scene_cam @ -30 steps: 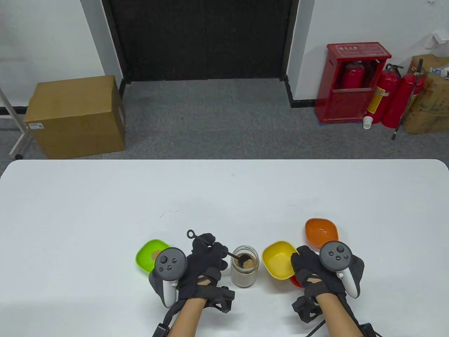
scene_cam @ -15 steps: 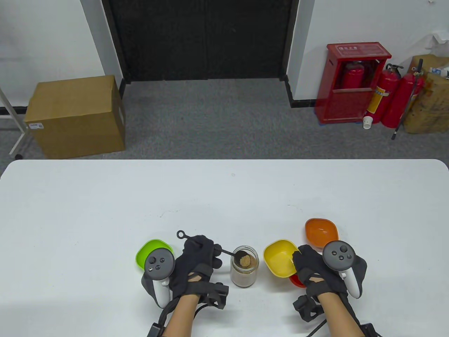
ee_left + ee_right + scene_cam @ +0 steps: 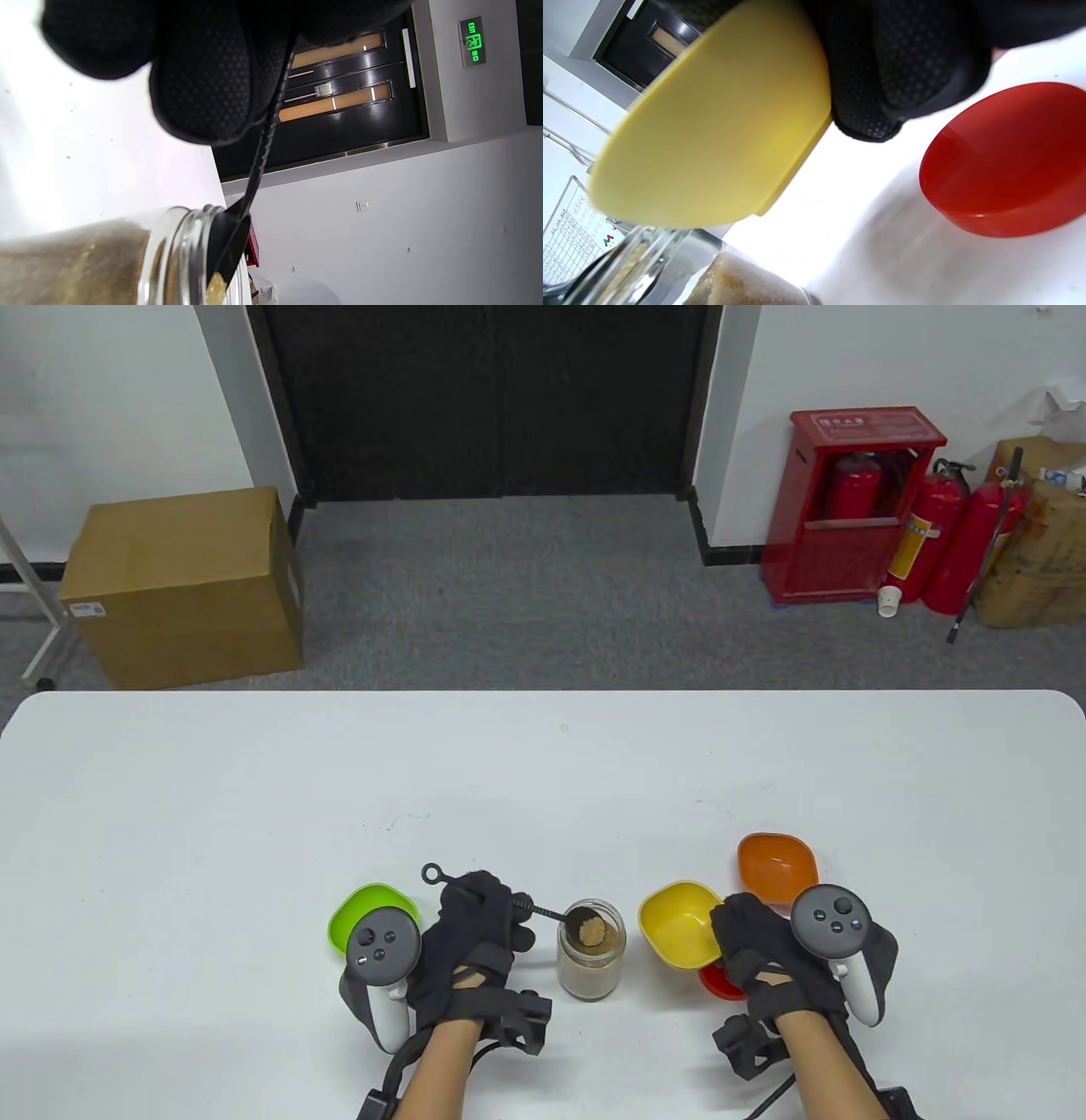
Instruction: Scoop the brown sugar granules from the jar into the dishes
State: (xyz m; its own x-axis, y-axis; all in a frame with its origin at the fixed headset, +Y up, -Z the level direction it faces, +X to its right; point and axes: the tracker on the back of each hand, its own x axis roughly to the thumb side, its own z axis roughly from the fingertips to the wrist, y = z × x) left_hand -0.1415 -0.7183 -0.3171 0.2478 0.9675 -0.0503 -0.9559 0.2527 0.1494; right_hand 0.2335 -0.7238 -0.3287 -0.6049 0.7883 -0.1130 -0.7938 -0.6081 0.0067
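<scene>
- Table view: the left hand (image 3: 475, 937) pinches the black spoon (image 3: 517, 904), whose loaded bowl now sits over the mouth of the jar (image 3: 592, 950). A second ago the bowl was down among the granules; since then it has come up heaped with brown sugar (image 3: 592, 932), and the hand has drawn a little to the left. I judge this scoop is filled and the carry to a dish is next.
- Table view: the right hand (image 3: 764, 954) grips the near rim of the yellow dish (image 3: 679, 923). It has slid slightly right and the dish with it, remaining just beside the jar, probably the one to be filled. The green dish (image 3: 366, 909) already holds some sugar, though the left tracker covers most of it. The orange dish (image 3: 776, 861) looks bare. A red lid (image 3: 719, 982) peeps from under the right hand.
- Left wrist view: fingers (image 3: 203, 84) clamp the spoon handle (image 3: 265, 140); its bowl rests at the jar rim (image 3: 191, 237). Only a crumb of sugar shows at the bottom edge; the load itself is cut off.
- Right wrist view: fingertips (image 3: 903, 63) curl round the yellow dish's (image 3: 712, 140) rim, which is tilted and seemingly lifted off the bench (image 3: 861, 220); whether it touches the bench I cannot tell. The red lid (image 3: 1005, 156) lies flat nearby. The jar (image 3: 712, 275) is cropped at the bottom.
</scene>
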